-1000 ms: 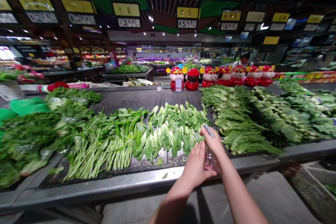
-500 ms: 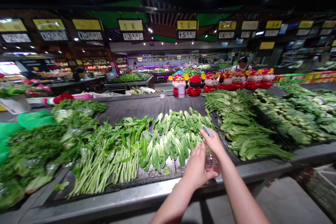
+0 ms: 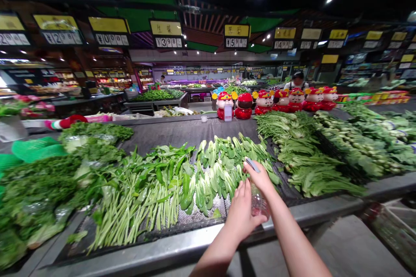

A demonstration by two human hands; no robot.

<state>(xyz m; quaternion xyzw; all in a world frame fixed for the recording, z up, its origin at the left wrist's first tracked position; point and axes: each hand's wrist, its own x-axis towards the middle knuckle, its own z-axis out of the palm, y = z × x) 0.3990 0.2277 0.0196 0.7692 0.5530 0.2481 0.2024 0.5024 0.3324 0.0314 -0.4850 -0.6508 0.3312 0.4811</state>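
Right hand (image 3: 261, 177) is closed around the top of a clear plastic bottle (image 3: 260, 202), whose ribbed, see-through body hangs below the fingers with a faint pink tint. A slim grey piece (image 3: 252, 165) juts out past the right fingers; it is too small to tell what it is. Left hand (image 3: 242, 214) stands just beside the bottle, its fingers curled upward; whether they grip anything, I cannot tell.

Both hands hover over the steel rim (image 3: 182, 242) of a produce table, close to glossy, spoon-shaped bok choy (image 3: 221, 173) heaped on a black wire mesh (image 3: 208, 212). Left of it lie long, slender green stems (image 3: 130, 207) mixed with smooth, shiny green peppers (image 3: 186, 194). Long, ribbed leafy greens (image 3: 312, 179) fill the right side, and crinkled bunches of herbs (image 3: 39, 181) lie at the left beside green netting (image 3: 35, 149).

Beyond, dark cloth (image 3: 182, 132) covers the table, and a row of round, glossy red figurines (image 3: 243, 106) stands along its far side. Yellow price signs (image 3: 165, 34) hang overhead, above a person (image 3: 297, 81) behind the figurines.
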